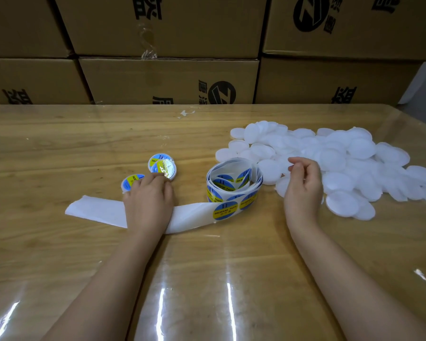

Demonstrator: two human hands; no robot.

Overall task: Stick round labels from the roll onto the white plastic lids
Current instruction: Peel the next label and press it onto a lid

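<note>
A roll of round blue-and-yellow labels point(234, 185) stands on the table's middle. Its white backing strip point(96, 212) trails left, with one label point(225, 210) lying on it near the roll. My left hand point(146, 200) rests palm down across the strip, its fingers touching a labelled lid point(129, 183) and reaching two stacked labelled lids point(162, 166). A big pile of plain white plastic lids point(335, 156) lies to the right. My right hand point(303, 185) hovers at the pile's near-left edge, fingers loosely curled and holding nothing that I can see.
Stacked brown cardboard boxes point(170, 80) form a wall along the far edge of the table. A glossy clear sheet covers the wooden table point(59, 148). A small torn white scrap point(186, 113) lies near the back edge.
</note>
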